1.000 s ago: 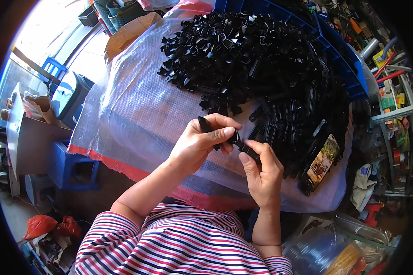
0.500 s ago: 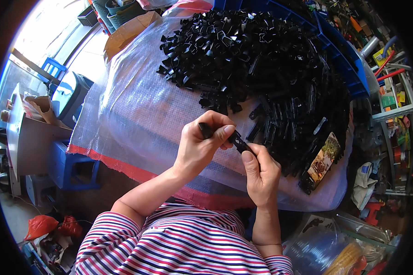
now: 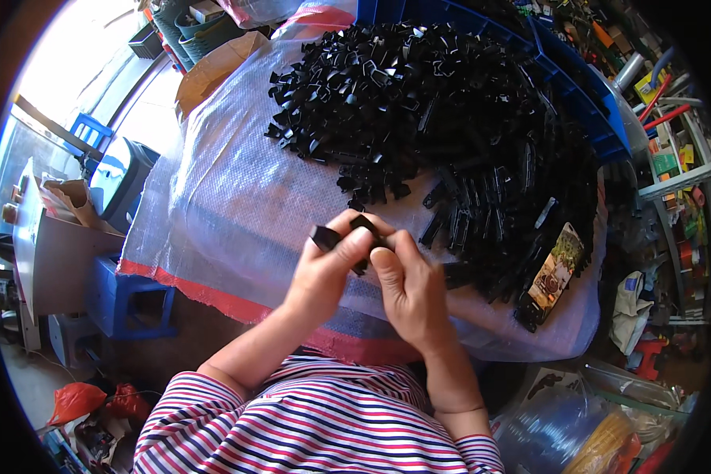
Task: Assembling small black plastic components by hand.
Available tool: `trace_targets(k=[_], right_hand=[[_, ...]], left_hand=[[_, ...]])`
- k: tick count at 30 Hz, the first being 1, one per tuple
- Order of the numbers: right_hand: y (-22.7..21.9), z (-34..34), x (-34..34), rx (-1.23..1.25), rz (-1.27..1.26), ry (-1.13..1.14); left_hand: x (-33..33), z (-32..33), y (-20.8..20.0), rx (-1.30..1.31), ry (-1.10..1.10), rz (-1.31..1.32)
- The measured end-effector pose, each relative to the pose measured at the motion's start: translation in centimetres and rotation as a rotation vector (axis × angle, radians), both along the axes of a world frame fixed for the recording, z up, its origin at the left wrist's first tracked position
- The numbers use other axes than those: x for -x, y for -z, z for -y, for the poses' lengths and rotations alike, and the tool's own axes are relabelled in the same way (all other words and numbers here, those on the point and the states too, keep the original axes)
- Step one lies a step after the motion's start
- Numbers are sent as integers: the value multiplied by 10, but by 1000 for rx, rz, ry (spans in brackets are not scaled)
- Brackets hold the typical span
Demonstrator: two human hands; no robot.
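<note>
Over the near side of a white woven plastic sheet point(image 3: 237, 178), my two hands meet, fingers closed. My left hand point(image 3: 320, 272) grips a dark black plastic piece point(image 3: 324, 237) whose end sticks out past the index finger. Pinched between both hands is a second black plastic part point(image 3: 363, 224), mostly covered by the thumbs and fingertips. My right hand point(image 3: 411, 288) presses on this part from the right. Just beyond the hands lies a big heap of small black plastic clips point(image 3: 371, 79), with longer black plastic strips point(image 3: 490, 209) at its right.
A printed card with a picture point(image 3: 557, 268) lies on the heap's right edge. A blue crate point(image 3: 565, 75) stands behind the heap. Blue stools point(image 3: 126, 292) are at the left, shelves with goods point(image 3: 679, 186) at the right, clear plastic bags point(image 3: 557, 426) at the lower right.
Both hands have come closer together, the right one moving left. The black part that stretched between them is now mostly hidden in the fingers.
</note>
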State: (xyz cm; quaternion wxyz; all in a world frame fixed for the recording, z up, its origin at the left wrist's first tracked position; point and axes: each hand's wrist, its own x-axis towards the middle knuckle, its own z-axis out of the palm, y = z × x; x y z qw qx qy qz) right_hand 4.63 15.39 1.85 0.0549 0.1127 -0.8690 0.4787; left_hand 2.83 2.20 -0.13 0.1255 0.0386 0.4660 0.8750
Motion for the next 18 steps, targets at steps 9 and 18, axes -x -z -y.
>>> trace_targets(k=[9, 18], right_hand=[[3, -34, 73, -748, -315, -185], [-28, -59, 32, -576, -132, -290]], left_hand=[[60, 59, 31, -433, 59, -85], [46, 42, -4, 877, -289, -672]])
